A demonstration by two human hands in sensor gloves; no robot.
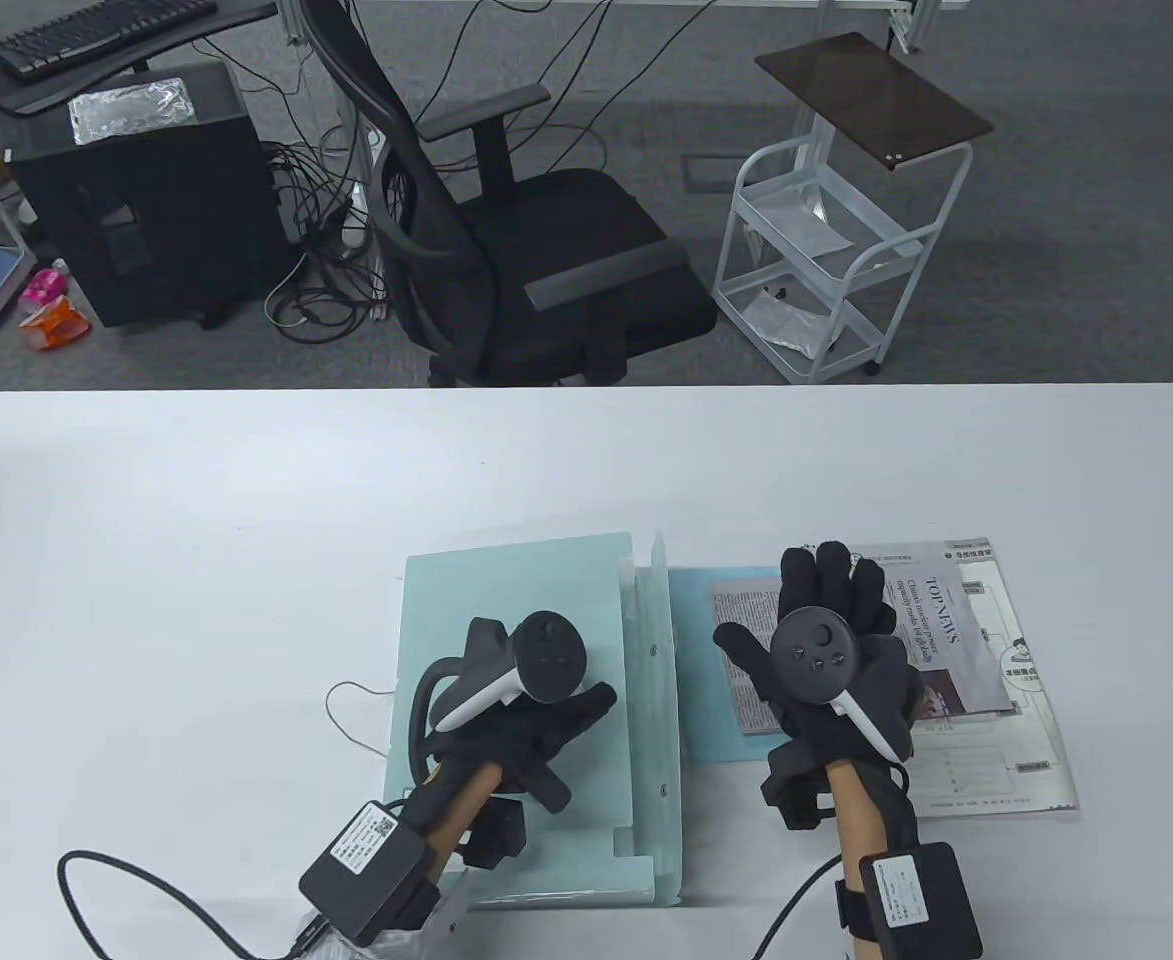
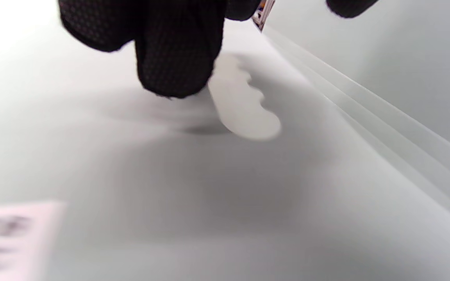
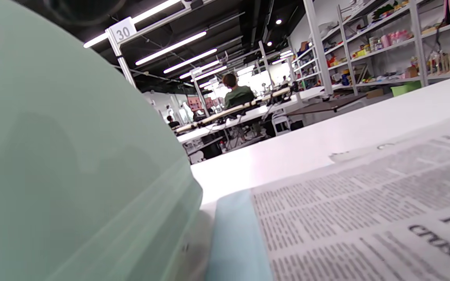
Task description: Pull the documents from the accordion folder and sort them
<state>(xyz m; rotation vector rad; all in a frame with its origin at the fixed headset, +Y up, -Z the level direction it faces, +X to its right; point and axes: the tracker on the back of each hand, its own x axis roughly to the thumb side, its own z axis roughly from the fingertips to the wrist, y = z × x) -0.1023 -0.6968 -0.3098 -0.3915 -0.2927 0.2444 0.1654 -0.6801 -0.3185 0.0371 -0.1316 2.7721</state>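
A pale green accordion folder (image 1: 526,600) lies on the white table, its flap (image 1: 658,640) standing up along its right side. My left hand (image 1: 576,740) rests on top of the folder; in the left wrist view its fingertips (image 2: 174,66) touch the folder's surface beside a white tab (image 2: 244,105). My right hand (image 1: 821,600) lies flat with fingers spread on a newspaper page (image 1: 936,640) headed "TOP NEWS". The page lies on a blue sheet (image 1: 696,650) and a white printed form (image 1: 1006,770). The right wrist view shows the flap (image 3: 72,156) and newsprint (image 3: 365,207).
A thin cable (image 1: 346,700) loops on the table left of the folder. A blurred pink paper (image 2: 10,234) shows in the left wrist view. Beyond the table's far edge stand a black office chair (image 1: 546,250), a white cart (image 1: 836,260) and a computer tower (image 1: 146,200).
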